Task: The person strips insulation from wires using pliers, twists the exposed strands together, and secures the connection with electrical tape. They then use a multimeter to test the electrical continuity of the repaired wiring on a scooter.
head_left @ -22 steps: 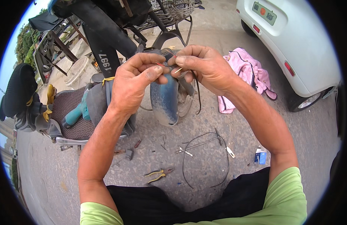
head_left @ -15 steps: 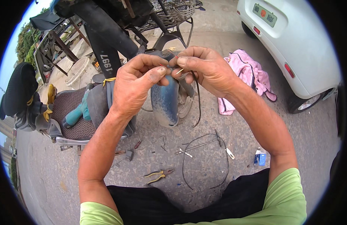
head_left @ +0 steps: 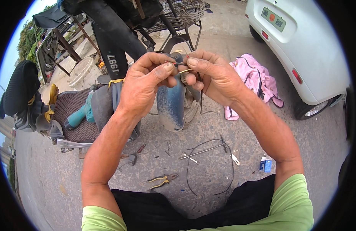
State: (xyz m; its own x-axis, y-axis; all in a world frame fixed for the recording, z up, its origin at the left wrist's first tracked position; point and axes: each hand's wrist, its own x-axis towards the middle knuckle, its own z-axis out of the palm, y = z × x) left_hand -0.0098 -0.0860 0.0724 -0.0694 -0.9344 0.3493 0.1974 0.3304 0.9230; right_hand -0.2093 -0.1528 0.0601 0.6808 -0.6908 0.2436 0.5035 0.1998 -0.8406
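Observation:
Close together at upper centre, both my hands are closed on thin wire. My left hand point(head_left: 145, 84) pinches a dark wire with a red part point(head_left: 171, 62) between thumb and forefinger. In my right hand point(head_left: 216, 77), the thumb and fingers grip wire too. A pale yellowish strand point(head_left: 185, 71) sticks out from under that thumb toward the left hand. A black cable point(head_left: 201, 101) hangs below the right hand. Whether the wire ends touch is too small to tell. Behind and below the fingers is a dusty blue mudguard point(head_left: 171, 107) of a vehicle.
Pliers point(head_left: 162, 181), a hammer point(head_left: 132, 158), a loop of black cable point(head_left: 188, 169) and a small blue box point(head_left: 265, 164) lie on the ground. A teal power tool point(head_left: 81, 114) rests on the seat point(head_left: 70, 104). Pink cloth point(head_left: 253, 77) lies near a white car point(head_left: 301, 46).
My hands stay close together and have shifted slightly. More of the pale strand shows at the right thumb. The hanging cable's lower end has swung up and to the right.

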